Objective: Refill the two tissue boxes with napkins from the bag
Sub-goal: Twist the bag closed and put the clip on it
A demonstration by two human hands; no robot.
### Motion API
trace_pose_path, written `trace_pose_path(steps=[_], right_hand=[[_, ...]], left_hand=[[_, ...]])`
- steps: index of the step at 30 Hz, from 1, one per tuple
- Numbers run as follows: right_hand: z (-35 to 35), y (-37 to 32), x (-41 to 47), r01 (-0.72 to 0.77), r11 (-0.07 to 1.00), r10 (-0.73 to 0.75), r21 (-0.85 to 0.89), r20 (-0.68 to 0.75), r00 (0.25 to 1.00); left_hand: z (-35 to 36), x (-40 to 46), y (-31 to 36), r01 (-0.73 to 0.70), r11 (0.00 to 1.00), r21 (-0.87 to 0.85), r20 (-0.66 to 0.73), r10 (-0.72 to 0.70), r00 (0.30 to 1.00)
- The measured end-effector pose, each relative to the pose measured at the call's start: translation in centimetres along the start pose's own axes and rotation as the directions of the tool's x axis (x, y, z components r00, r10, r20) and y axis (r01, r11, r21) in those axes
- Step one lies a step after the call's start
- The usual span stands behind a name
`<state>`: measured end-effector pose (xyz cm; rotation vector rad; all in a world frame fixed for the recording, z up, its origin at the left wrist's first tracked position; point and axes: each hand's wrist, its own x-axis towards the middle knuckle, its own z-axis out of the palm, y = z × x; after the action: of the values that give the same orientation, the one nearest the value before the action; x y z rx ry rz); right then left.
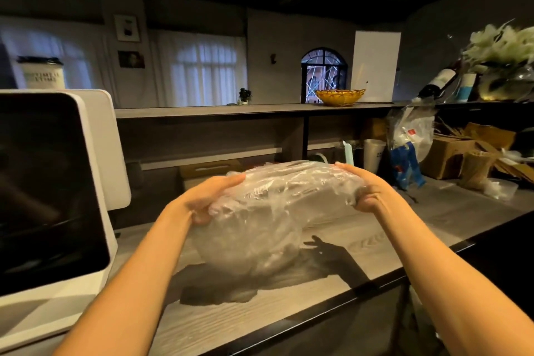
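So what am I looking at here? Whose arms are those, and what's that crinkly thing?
This is one picture from a camera worn on a person's head, so you see their own arms reaching forward. The left hand and right hand grip the two ends of a clear plastic bag full of napkins, held just above a wooden counter; you can see its shadow underneath. On the left stands a white screen. At the far right lie cardboard boxes and cups. A yellow basket sits on the shelf behind.
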<state>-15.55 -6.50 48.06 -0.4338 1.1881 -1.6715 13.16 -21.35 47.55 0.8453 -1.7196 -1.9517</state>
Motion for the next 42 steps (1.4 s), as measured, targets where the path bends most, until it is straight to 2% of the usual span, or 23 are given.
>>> trace_pose_path(steps=[2,4,6,9,12,14,16,19,21,23,24,25,27,30,32,34,35,36,37,38,39,41,42], right_hand=[[0.6,0.8,0.1,0.121,0.991,-0.115,0.062,-0.09,0.989],[0.9,1.6,0.5,0.282,0.951,-0.247,0.123,-0.24,0.939],[1.3,2.6,0.7,0.392,0.909,-0.335,0.141,-0.313,0.889],[1.8,4.6,0.3,0.398,0.906,-0.338,0.144,-0.323,0.884],[2.0,6.0,0.3,0.467,0.884,-0.434,0.029,-0.324,0.841],[2.7,6.8,0.3,0.491,0.862,-0.504,-0.124,-0.104,0.858],[3.9,7.4,0.0,0.465,0.852,-0.438,-0.239,0.159,0.885],[5.4,7.9,0.4,0.47,0.755,-0.363,-0.458,0.304,0.881],[6.0,8.0,0.8,0.488,0.759,-0.348,-0.432,0.364,0.864],[6.6,8.1,0.8,0.513,0.794,-0.351,-0.327,0.442,0.825],[7.1,8.1,0.7,0.523,0.799,-0.344,-0.297,0.487,0.803],[7.6,8.1,0.5,0.536,0.793,-0.339,-0.29,0.522,0.783],[8.6,8.5,0.3,0.551,0.774,-0.33,-0.313,0.543,0.772],[9.5,9.1,-0.1,0.59,0.674,-0.391,-0.446,0.462,0.796],[9.2,8.5,-0.5,0.56,0.679,-0.423,-0.475,0.37,0.827],[8.0,7.2,-0.5,0.528,0.692,-0.407,-0.493,0.337,0.849],[7.3,6.5,-0.3,0.521,0.661,-0.394,-0.54,0.341,0.853],[6.8,5.9,-0.2,0.514,0.627,-0.375,-0.585,0.352,0.858],[6.4,5.5,-0.2,0.501,0.603,-0.353,-0.621,0.356,0.866],[6.2,5.1,-0.2,0.485,0.591,-0.334,-0.645,0.351,0.875],[6.0,4.9,-0.2,0.467,0.588,-0.317,-0.66,0.344,0.884],[6.1,4.5,-0.3,0.447,0.586,-0.284,-0.676,0.345,0.895],[6.2,4.2,-0.5,0.45,0.573,-0.277,-0.685,0.354,0.893]], left_hand=[[0.1,0.2,-0.3,-0.023,0.964,-0.266,-0.001,0.023,1.0],[0.8,0.4,-0.1,-0.053,0.89,-0.452,-0.058,0.03,0.998],[1.1,0.8,-0.1,-0.05,0.832,-0.553,-0.1,-0.007,0.995],[0.6,1.4,-0.1,0.058,0.734,-0.677,-0.034,-0.111,0.993],[1.7,0.7,0.3,0.035,0.695,-0.718,-0.03,-0.08,0.996],[3.0,-0.5,0.8,-0.037,0.682,-0.73,-0.104,-0.057,0.993],[3.5,0.3,0.4,-0.068,0.733,-0.677,-0.146,-0.044,0.988],[3.3,1.2,-0.6,-0.067,0.756,-0.651,-0.209,-0.094,0.973],[3.1,1.8,-1.3,-0.153,0.785,-0.6,-0.313,-0.055,0.948],[3.9,1.4,-1.6,-0.188,0.817,-0.545,-0.33,-0.004,0.944],[4.7,1.0,-1.7,-0.196,0.859,-0.474,-0.342,0.026,0.939],[5.5,0.9,-1.9,-0.191,0.925,-0.328,-0.375,0.058,0.925],[6.4,1.3,-2.3,-0.185,0.982,-0.036,-0.461,0.148,0.875],[7.0,1.1,-2.2,-0.195,0.981,0.007,-0.44,0.178,0.88],[6.8,0.7,-2.1,-0.187,0.982,-0.039,-0.415,0.154,0.897],[5.9,0.4,-2.0,-0.255,0.926,-0.279,-0.386,0.135,0.913],[5.2,0.3,-2.0,-0.312,0.886,-0.342,-0.429,0.148,0.891],[4.6,0.3,-2.0,-0.374,0.88,-0.294,-0.505,0.189,0.842],[4.1,0.4,-2.0,-0.425,0.891,-0.159,-0.575,0.267,0.774],[3.8,0.4,-2.0,-0.474,0.88,0.034,-0.625,0.389,0.676],[3.8,0.4,-1.8,-0.511,0.82,0.257,-0.631,0.543,0.554],[4.5,-0.2,-1.0,-0.472,0.578,0.666,-0.531,0.811,0.243],[4.9,-0.8,-0.4,-0.418,0.451,0.789,-0.457,0.885,0.093]])
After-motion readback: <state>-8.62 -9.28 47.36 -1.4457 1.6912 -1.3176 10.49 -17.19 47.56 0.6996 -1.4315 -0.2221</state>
